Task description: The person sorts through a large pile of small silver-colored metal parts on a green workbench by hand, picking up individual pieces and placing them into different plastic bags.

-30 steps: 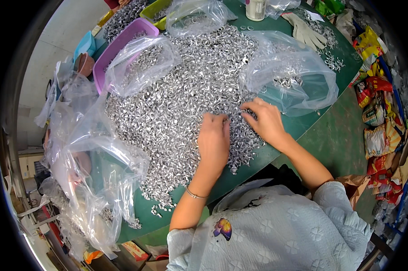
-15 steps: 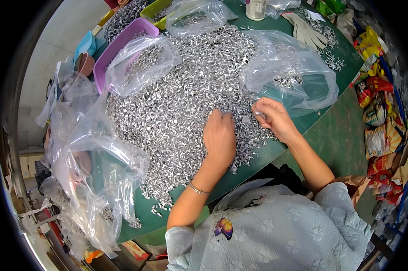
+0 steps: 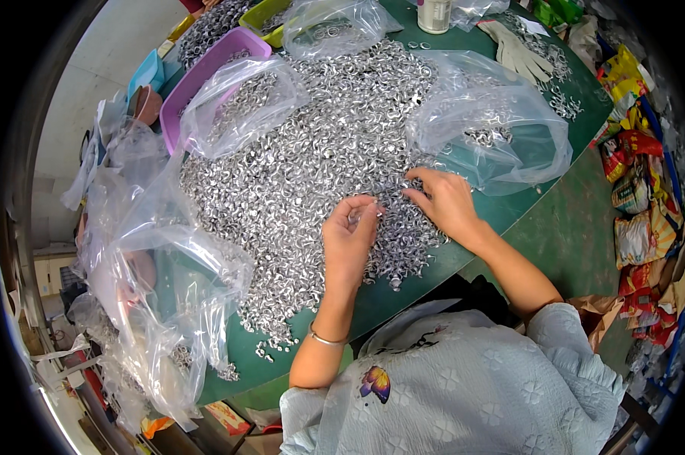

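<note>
A wide heap of small, shiny silver-coloured curved metal pieces (image 3: pixel 312 152) covers the middle of the dark green bench (image 3: pixel 248 360), darker in the part near the front edge, where the person's hands are working. The left hand (image 3: pixel 346 246) rests over the near part of the heap, its thumb and forefinger curled into a loop with the tips close together; from here I can't tell whether a piece is pinched there. The right hand (image 3: pixel 450 206) is just beside it, thumb and fingers parted, fingertips down by the pieces, with nothing visible in its grip. A thin silver bracelet (image 3: pixel 327 339) circles the left wrist.

On the heap's right side lies a clear plastic bag (image 3: pixel 521 125) with its mouth spread and some pieces in it. Another open clear plastic bag (image 3: pixel 240 125) sits at the far left, against a long purple plastic tray (image 3: pixel 206 72). Beyond are a yellow-green plastic tray (image 3: pixel 254 15), a white cylindrical container (image 3: pixel 433 15) and a white knitted glove (image 3: pixel 515 50). Crumpled clear plastic sheeting (image 3: pixel 157 326) hangs over the left side. Across the green floor (image 3: pixel 559 235), bright red and yellow packets (image 3: pixel 634 243) are piled along the right.
</note>
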`<control>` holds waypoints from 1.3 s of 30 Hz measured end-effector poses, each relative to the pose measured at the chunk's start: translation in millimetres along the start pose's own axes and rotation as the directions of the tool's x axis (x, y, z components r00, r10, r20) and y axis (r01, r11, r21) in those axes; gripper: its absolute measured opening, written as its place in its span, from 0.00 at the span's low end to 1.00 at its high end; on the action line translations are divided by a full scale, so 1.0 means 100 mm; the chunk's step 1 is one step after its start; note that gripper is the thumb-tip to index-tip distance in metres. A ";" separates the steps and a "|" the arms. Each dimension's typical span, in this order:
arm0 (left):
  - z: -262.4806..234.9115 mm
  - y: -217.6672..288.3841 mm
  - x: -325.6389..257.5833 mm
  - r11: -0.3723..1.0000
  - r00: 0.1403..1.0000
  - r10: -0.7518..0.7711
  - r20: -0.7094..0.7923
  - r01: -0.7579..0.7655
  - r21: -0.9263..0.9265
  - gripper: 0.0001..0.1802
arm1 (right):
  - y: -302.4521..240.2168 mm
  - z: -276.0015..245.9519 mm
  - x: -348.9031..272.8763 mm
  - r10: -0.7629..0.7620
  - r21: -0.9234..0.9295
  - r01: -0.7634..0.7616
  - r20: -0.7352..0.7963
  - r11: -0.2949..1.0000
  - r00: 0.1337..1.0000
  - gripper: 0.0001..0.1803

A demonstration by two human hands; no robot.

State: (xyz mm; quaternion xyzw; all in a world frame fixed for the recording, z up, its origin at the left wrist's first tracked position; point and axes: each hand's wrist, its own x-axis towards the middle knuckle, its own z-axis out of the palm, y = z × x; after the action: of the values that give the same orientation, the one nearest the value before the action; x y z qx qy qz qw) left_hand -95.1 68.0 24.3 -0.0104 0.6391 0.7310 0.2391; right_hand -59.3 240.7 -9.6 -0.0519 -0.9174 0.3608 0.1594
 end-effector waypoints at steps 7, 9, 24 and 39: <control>-0.02 -0.01 -0.03 0.610 0.916 0.372 0.148 -0.362 0.705 0.06 | -0.03 -0.34 0.02 0.314 0.843 -0.533 0.528 -0.078 0.789 0.12; -0.01 -0.03 -0.03 0.534 0.877 0.452 0.167 -0.415 0.736 0.06 | -0.08 -0.33 0.07 0.345 0.838 -0.545 0.517 -0.020 0.783 0.12; 0.09 -0.03 0.26 0.340 0.788 0.582 0.203 -0.462 0.819 0.09 | 0.03 -0.06 0.06 0.328 0.720 -0.371 0.208 0.587 0.921 0.06; -0.14 0.08 0.13 0.967 0.999 0.000 0.035 0.008 -0.255 0.05 | -0.14 -0.14 0.19 0.265 0.844 -0.379 0.293 0.380 0.918 0.05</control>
State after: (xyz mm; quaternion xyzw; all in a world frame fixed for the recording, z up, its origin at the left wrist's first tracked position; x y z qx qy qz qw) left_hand -113.8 59.1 25.3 -0.0296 0.5356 0.8066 0.2484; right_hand -72.2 243.3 14.8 -0.1186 -0.5706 0.8117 0.0391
